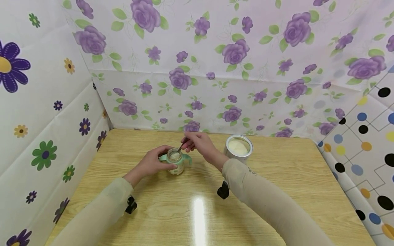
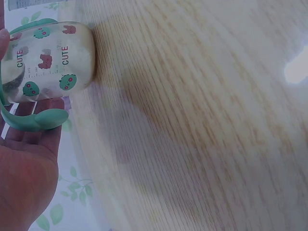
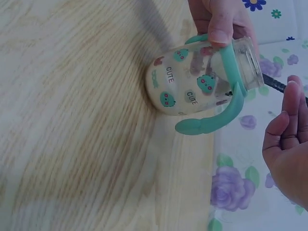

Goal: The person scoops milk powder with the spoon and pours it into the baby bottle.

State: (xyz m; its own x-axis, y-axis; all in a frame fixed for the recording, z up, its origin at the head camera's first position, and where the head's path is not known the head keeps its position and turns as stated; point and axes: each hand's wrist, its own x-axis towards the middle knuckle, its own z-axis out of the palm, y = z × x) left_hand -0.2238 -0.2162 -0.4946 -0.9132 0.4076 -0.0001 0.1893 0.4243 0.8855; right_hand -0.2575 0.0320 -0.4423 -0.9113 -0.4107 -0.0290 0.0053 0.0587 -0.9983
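Observation:
A clear baby bottle (image 1: pixel 176 168) with green side handles (image 3: pixel 199 126) and "CUTE" cartoon prints stands upright and uncapped on the table. Pale contents show through its wall (image 3: pixel 161 89). My left hand (image 1: pixel 154 160) grips the bottle from the left, thumb at the front and fingers behind. Over the bottle's mouth, my right hand (image 1: pixel 201 145) pinches the dark, thin handle of a spoon-like stirrer (image 3: pixel 274 83). Its lower end reaches down inside the bottle, where a pale rounded part (image 3: pixel 219 66) is dimly visible. The fingers on the bottle's far side are partly hidden in the head view.
An open metal tin (image 1: pixel 243 158) holding cream-coloured powder (image 1: pixel 238 146) stands right of the bottle, partly behind my right wrist. Flower-patterned sheets (image 1: pixel 197 99) hang behind and left of the wooden table (image 1: pixel 172 218); a dotted sheet (image 1: pixel 366 164) borders its right side.

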